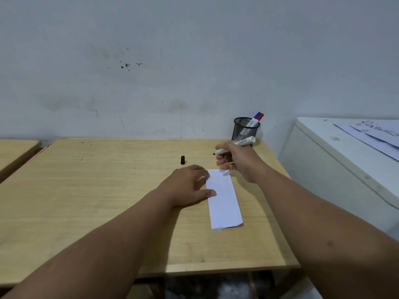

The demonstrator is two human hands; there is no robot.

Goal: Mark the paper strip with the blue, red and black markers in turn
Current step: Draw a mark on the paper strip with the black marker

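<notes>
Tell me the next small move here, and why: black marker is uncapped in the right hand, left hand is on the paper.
Probably lower the right hand so the black marker tip meets the paper strip. The tip hangs above the strip's far end, the black cap stands on the desk, the left hand pins the strip, and the blue and red markers sit in the mesh cup.

Pale grey wall [194, 50], scuffed and stained, with dark specks near its centre. Light wooden desk [97, 190] set against it; a second desk [15, 152] adjoins at left. White cabinet [323, 169] at right, bearing printed sheets [375, 134]. Lighting dim and even.
</notes>
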